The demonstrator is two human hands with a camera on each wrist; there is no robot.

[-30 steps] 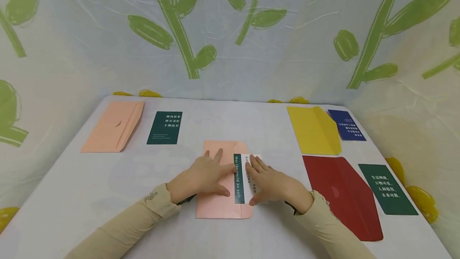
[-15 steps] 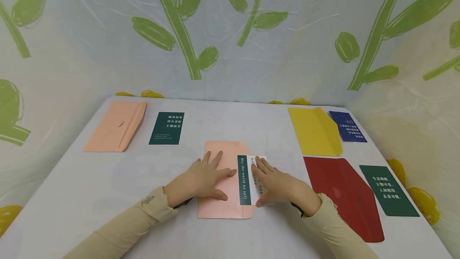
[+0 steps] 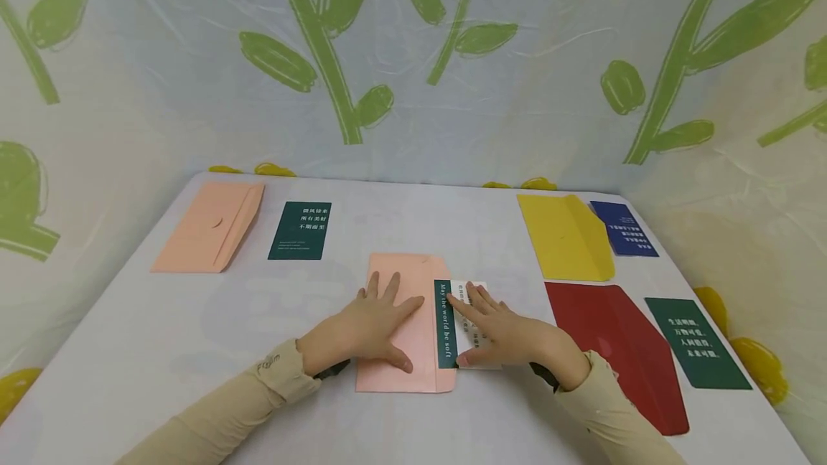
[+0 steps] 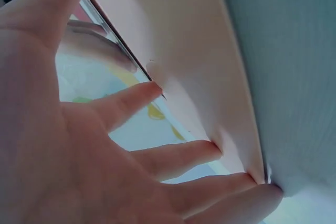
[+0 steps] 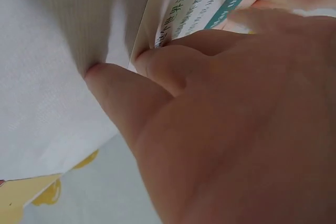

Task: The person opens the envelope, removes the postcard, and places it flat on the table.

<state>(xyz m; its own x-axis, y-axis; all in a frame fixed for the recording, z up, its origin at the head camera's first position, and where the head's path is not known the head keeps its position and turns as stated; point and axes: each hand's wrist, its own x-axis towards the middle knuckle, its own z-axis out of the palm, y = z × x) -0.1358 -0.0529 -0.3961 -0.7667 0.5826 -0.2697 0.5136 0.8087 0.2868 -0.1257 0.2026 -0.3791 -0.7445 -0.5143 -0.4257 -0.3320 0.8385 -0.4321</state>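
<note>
In the head view a pink envelope [image 3: 407, 268] lies on the white table before me, flap side to the right. My left hand [image 3: 368, 325] rests on it with spread fingers; in the left wrist view the fingertips [image 4: 210, 148] touch its paper. A white card with a dark green band [image 3: 446, 336] overlaps the envelope's right side and sticks out past it. My right hand [image 3: 510, 332] lies on this card, fingers extended, covering part of its print. The right wrist view shows two fingertips [image 5: 97, 72] on the table beyond the card's edge [image 5: 149, 11].
At the left are another pink envelope [image 3: 207, 228] and a dark green card [image 3: 300, 235]. To the right lie a yellow envelope [image 3: 562, 239], a blue card [image 3: 624, 228], a red envelope [image 3: 620, 357] and a second green card [image 3: 698, 350]. A flower-patterned sheet [image 3: 549, 106] hangs behind the table.
The green-banded card has slid right under my right hand, exposing more of the pink envelope. My left hand has stayed on the envelope with little movement.
</note>
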